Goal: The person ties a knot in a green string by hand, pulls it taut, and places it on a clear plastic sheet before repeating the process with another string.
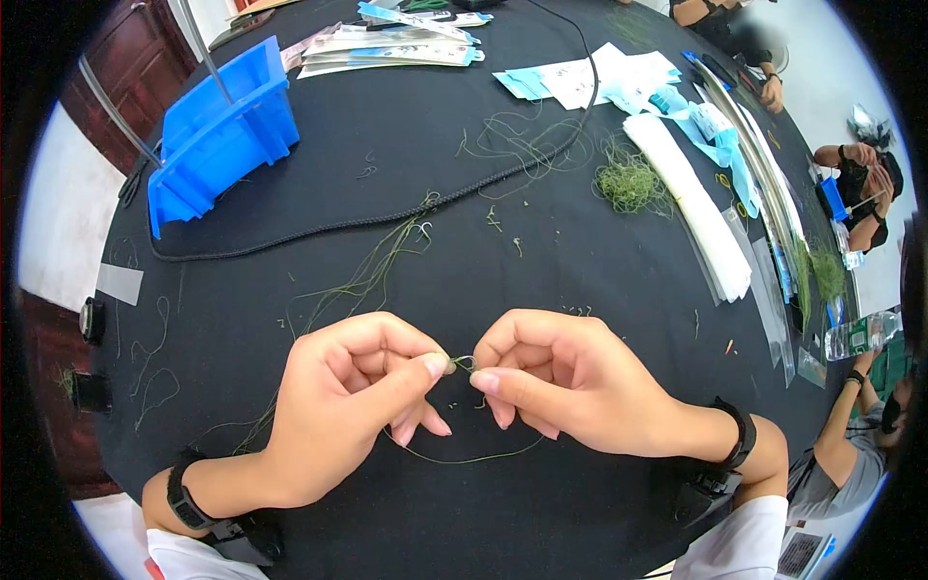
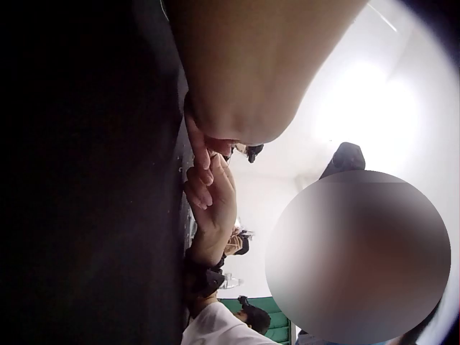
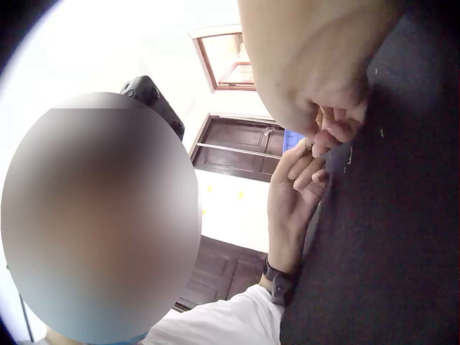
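In the head view my left hand (image 1: 362,391) and right hand (image 1: 570,382) face each other close over the black tablecloth. Thumb and forefinger of each pinch thin green line (image 1: 459,363), the fingertips only a small gap apart. A tiny pale curve, hook-like in shape, shows in that gap; I cannot tell whether it is a hook or a loop of line. Below, a slack strand (image 1: 474,461) bows from one hand to the other. Both wrist views show the two hands (image 2: 215,190) (image 3: 295,194) meeting at the fingertips, the line itself hidden there.
Beyond the left hand lies a bundle of green strands (image 1: 372,266). A black cord (image 1: 338,230) crosses behind it, near a blue bin (image 1: 227,126). A tangled green clump (image 1: 630,182) and white strips (image 1: 691,208) lie at right. Paper packets (image 1: 387,48) are at the back; other people sit along the right.
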`<control>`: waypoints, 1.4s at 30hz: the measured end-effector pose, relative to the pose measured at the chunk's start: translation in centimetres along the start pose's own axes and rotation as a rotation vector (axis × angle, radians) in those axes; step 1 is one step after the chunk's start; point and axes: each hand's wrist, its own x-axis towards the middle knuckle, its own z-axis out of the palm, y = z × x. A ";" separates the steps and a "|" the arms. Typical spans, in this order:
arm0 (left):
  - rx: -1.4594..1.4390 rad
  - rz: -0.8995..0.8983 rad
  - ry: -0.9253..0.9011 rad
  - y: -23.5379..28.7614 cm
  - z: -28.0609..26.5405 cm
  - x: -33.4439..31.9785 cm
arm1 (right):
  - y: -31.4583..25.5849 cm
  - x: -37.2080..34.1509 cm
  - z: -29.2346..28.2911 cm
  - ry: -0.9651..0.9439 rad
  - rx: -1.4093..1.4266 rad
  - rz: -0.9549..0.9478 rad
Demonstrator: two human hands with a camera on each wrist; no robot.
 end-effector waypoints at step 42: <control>0.710 0.449 -0.023 -0.3 0.0 -0.5 | 0.1 -0.9 1.0 0.334 -0.658 -0.508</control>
